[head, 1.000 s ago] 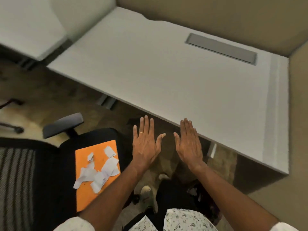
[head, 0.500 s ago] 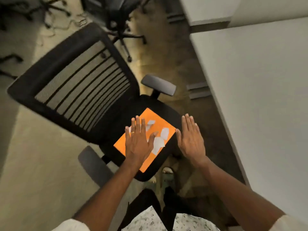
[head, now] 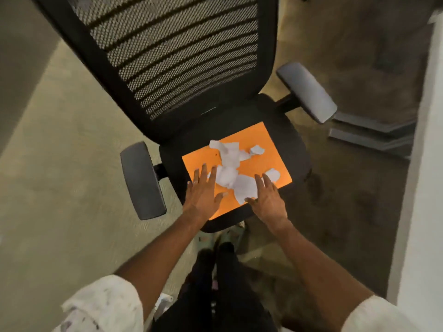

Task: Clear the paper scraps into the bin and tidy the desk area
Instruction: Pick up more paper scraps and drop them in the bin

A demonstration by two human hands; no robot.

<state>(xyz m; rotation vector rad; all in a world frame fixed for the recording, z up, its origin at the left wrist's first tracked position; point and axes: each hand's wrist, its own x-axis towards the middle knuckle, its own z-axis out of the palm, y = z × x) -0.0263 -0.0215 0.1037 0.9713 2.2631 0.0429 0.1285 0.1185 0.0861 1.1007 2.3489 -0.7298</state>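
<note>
Several white paper scraps [head: 233, 166] lie scattered on an orange sheet [head: 260, 144] that rests flat on the black seat of an office chair [head: 294, 149]. My left hand [head: 203, 190] hovers flat over the sheet's near left corner, fingers spread, holding nothing. My right hand [head: 267, 198] is stretched over the near right edge, fingers apart, its fingertips at the closest scrap. No bin is in view.
The chair's mesh back [head: 172, 51] rises beyond the seat, with grey armrests at left [head: 141, 180] and right [head: 306, 92]. A white desk edge [head: 426, 188] runs down the right side, its grey feet [head: 369, 135] on the floor. Pale floor lies to the left.
My view has swung from the white desk to the chair, which is closer and faces me. Both hands have moved forward over the orange sheet and the scraps.
</note>
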